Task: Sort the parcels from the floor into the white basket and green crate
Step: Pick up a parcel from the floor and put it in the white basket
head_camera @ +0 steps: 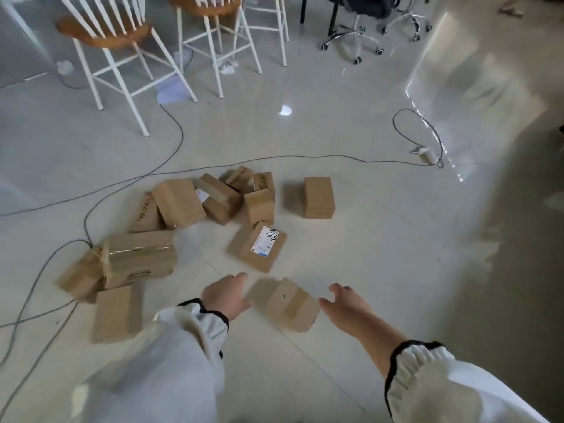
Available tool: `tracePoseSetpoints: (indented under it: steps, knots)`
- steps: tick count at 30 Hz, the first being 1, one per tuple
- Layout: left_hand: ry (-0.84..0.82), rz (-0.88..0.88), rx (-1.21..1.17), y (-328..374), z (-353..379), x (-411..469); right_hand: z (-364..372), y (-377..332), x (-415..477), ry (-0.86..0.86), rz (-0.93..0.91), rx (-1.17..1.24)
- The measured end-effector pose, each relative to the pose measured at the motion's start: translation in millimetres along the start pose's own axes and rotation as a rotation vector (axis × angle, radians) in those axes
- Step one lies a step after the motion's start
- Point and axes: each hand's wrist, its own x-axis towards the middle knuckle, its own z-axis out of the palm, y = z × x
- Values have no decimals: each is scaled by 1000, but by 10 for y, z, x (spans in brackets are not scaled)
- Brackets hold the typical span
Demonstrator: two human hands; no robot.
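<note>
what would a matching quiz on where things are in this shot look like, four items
1 white-labelled box
2 SIBIONICS box
3 wooden-seat chair
4 dark-marked box

a between left hand and right hand
b top left of view
c partly covered by a bigger box
d just beyond the hands

Pairs: 1-d, 2-c, 3-b, 4-a

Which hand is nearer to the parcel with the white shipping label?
Left. The left hand lies just short of the labelled parcel; the right hand is farther, down and right, beyond a plain parcel.
</note>
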Motion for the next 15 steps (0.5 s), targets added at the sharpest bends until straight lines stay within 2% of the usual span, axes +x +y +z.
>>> tracePoseSetpoints:
  steps: [8,12,15]
  knots:
    - [-24,62,-119,-26,1976,1922,1741,1007,2030,19,127,206]
    - [-4,50,-207,-20,2646,2576,2435,1272,2648,34,187,311]
    - [4,69,-279,26,2967,2891,2665,1330,2911,41,258,496]
